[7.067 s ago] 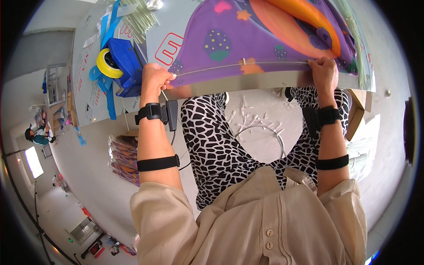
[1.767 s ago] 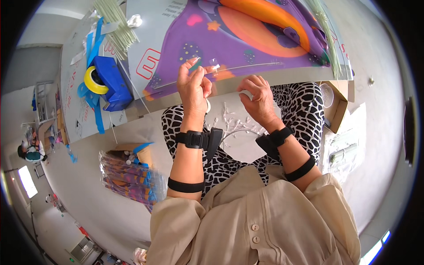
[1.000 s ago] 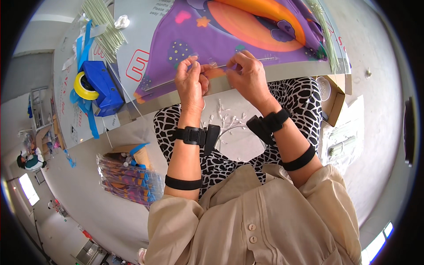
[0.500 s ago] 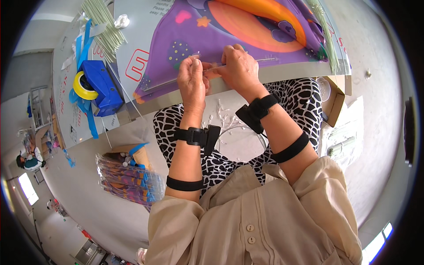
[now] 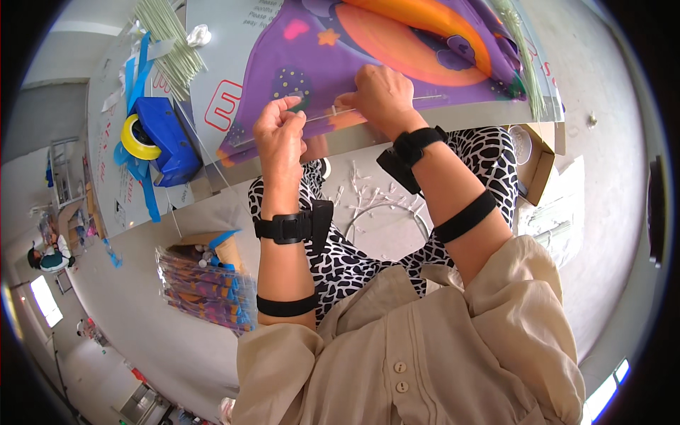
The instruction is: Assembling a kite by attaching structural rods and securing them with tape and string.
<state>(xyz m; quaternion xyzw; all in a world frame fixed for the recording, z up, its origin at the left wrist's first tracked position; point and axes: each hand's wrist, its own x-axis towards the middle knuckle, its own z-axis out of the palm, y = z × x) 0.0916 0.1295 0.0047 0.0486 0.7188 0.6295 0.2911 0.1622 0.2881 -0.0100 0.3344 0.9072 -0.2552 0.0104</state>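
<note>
The left hand is raised just before the near edge of the purple printed sheet, with palm turned inward. Its forefinger and thumb stand a little apart, and the other fingers are curled. Something clear seems to be at the forefinger, but I cannot tell if it is held. The left forearm rises almost straight.

The right hand is over the sheet, its back upward, its knuckles bent and its thumb reaching toward the left hand. Its other fingertips are hidden, so I cannot tell whether they pinch or only press. The right forearm leans inward.

The sheet lies under and beyond the right hand. Along its near edge a thin pale rod passes, and a small white piece is on it, between the hands.

Left of the left hand is a blue tape dispenser; farther beyond, a bundle of pale rods. To the right and below the right hand is a cardboard box.
</note>
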